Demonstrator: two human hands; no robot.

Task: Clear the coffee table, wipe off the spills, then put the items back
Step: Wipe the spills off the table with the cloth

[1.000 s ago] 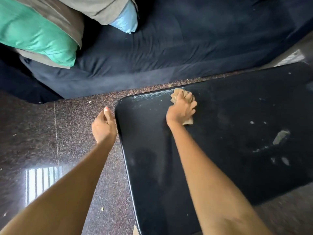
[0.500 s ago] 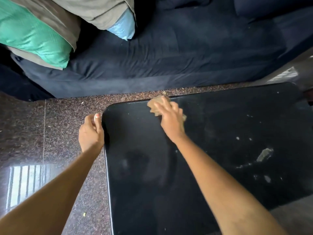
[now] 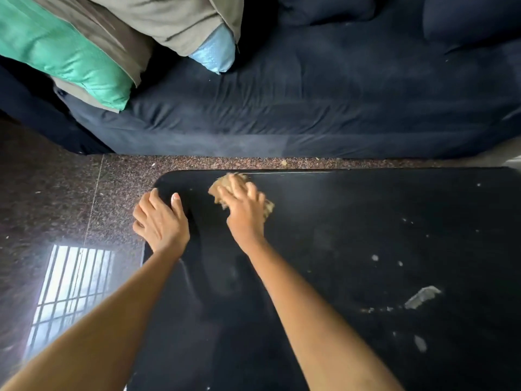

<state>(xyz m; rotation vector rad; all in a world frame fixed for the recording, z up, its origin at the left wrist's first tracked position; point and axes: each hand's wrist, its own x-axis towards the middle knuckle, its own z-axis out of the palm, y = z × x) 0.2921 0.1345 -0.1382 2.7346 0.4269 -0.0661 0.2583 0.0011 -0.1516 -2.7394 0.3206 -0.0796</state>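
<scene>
Landmark: I place everything against the coffee table [image 3: 338,277], the glossy black top filling the lower right of my view.
Spills, near right of the table: the pale smear [image 3: 422,297] and the white flecks [image 3: 375,257] around it are unwiped; I judge this the main wiping left.
Near left of the table: dark and fairly even, with faint streaks; I cannot tell if it is fully clean.
Left hand [image 3: 160,218]: it rests over the table's left edge near the far corner, thumb on top and fingers draped over the side, relaxed and grasping nothing; I read it as bracing.
Right hand [image 3: 245,207]: fingers spread flat, pressing the cloth onto the table, not clenched round it.
Cloth [image 3: 222,186]: tan and crumpled, under my right hand by the table's far edge near the far left corner; it is motion-blurred.
Progress: no items stand on the visible table, so clearing looks done; wiping is in hand; putting items back is not begun.
Beyond the table: a strip of speckled floor [image 3: 70,193], then a dark sofa [image 3: 310,94] with a green cushion [image 3: 70,57].
</scene>
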